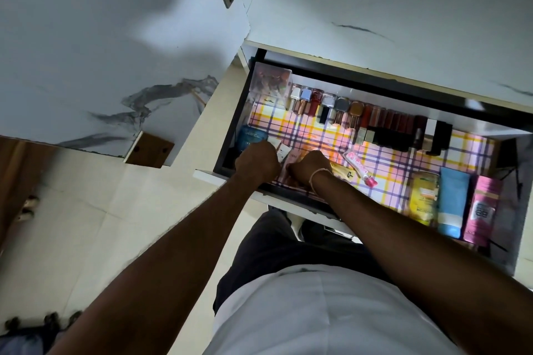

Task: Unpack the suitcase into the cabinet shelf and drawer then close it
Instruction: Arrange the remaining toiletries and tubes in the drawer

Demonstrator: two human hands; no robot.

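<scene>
The cabinet drawer (pixel 294 198) is pulled out below me, lined with pink, yellow and purple checked paper. Both hands reach into its near left corner. My left hand (pixel 256 163) is curled among small white tubes and sachets (pixel 280 151) beside a blue jar (pixel 251 137). My right hand (pixel 310 167), with a thread band on the wrist, is curled over pink and yellow sachets (pixel 344 173); its fingers are hidden, so what each hand holds is unclear. A pink tube (pixel 360 167) lies just right of it. The suitcase is out of view.
A row of nail polish bottles and lipsticks (pixel 360 118) lines the drawer's back, with a clear box (pixel 271 81) at back left. Yellow, blue and pink tubes (pixel 452 206) lie at the right end. The open marbled cabinet door (pixel 101 52) hangs at left over pale floor tiles.
</scene>
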